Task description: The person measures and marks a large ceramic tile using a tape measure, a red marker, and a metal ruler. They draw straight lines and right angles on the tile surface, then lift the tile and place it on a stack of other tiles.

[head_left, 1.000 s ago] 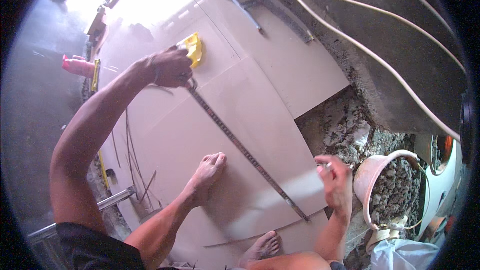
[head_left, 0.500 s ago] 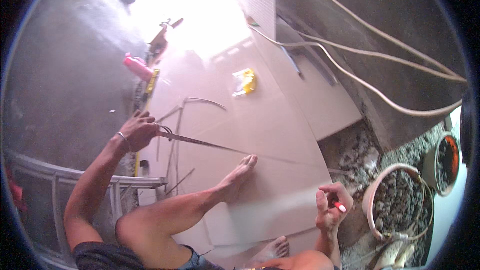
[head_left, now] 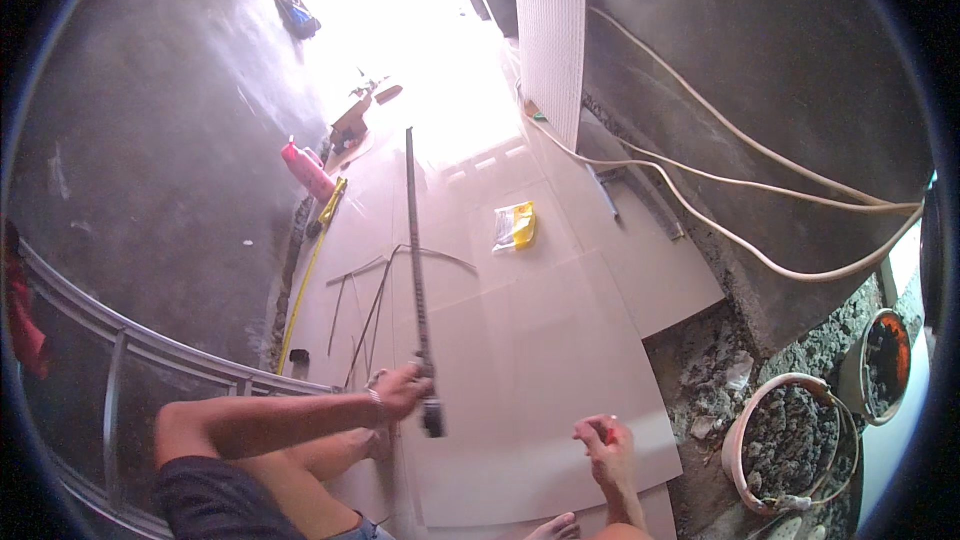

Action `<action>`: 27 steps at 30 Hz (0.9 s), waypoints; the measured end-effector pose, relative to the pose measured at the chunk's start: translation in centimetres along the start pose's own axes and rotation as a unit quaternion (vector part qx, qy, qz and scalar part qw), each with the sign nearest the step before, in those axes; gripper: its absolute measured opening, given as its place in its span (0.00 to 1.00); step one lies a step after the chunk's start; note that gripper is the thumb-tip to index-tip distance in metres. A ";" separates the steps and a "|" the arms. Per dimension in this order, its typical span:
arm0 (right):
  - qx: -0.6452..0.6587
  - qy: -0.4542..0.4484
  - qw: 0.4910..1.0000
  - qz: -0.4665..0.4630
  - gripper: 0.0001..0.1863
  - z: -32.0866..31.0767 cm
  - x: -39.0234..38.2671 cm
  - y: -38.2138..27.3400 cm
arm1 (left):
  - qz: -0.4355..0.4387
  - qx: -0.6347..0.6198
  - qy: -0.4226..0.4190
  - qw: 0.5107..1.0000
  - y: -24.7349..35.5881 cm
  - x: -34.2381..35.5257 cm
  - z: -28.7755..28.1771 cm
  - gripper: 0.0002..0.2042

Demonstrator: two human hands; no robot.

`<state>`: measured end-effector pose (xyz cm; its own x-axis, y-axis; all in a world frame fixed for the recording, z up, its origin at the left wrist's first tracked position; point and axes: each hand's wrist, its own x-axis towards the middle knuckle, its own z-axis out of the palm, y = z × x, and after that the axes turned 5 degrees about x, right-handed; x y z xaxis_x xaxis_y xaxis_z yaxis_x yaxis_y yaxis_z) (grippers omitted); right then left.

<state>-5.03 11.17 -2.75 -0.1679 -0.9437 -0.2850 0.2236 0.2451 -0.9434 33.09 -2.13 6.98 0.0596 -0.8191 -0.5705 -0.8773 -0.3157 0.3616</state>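
My left hand (head_left: pixel 402 392) is closed round a long, dark ruler (head_left: pixel 413 240) with a thicker block at its near end. The ruler stands out away from me, over the pale tile sheet (head_left: pixel 540 370). My right hand (head_left: pixel 607 445) is closed on a small red pen (head_left: pixel 611 435), mostly hidden by the fingers, above the tile's near right part. Left of the ruler, thin dark strips (head_left: pixel 372 310) lie on the tiles. A yellow tape measure (head_left: pixel 312 265) is drawn out along the left edge of the tiles.
A pink bottle (head_left: pixel 308 170) and cardboard pieces (head_left: pixel 350 127) lie at the far left. A yellow-and-clear packet (head_left: pixel 514 227) rests on the tiles. At right are a mortar bucket (head_left: pixel 738 430), a second bucket (head_left: pixel 886 365) and pale hoses (head_left: pixel 740 240). A metal frame (head_left: pixel 120 340) stands at left.
My left hand has come nearer and right, swinging the ruler from pointing right to pointing away from me. My right hand has shifted left and slightly down, still holding the pen.
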 end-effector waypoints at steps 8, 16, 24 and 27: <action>-0.133 -0.028 0.987 0.090 0.30 6.4 1.8 2.3 | -0.009 -0.161 0.020 0.987 6.7 0.9 19.5 0.17; -0.076 -0.023 0.982 0.170 0.19 3.0 1.2 2.4 | -0.081 -0.404 0.011 0.911 7.4 -0.4 29.1 0.16; -0.139 -0.072 0.952 0.264 0.22 1.1 0.2 0.9 | -0.138 -0.454 -0.046 0.879 9.7 -3.0 28.9 0.13; -0.166 -0.073 0.941 0.284 0.24 1.9 0.5 -0.5 | -0.147 -0.456 -0.064 0.875 9.7 -3.9 28.4 0.15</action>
<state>-3.37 10.17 -2.11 0.0277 -0.6534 -0.7565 -0.0799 0.7529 -0.6533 10.80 11.54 -8.22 0.1133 -0.5965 -0.7946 -0.0839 -0.8026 0.5906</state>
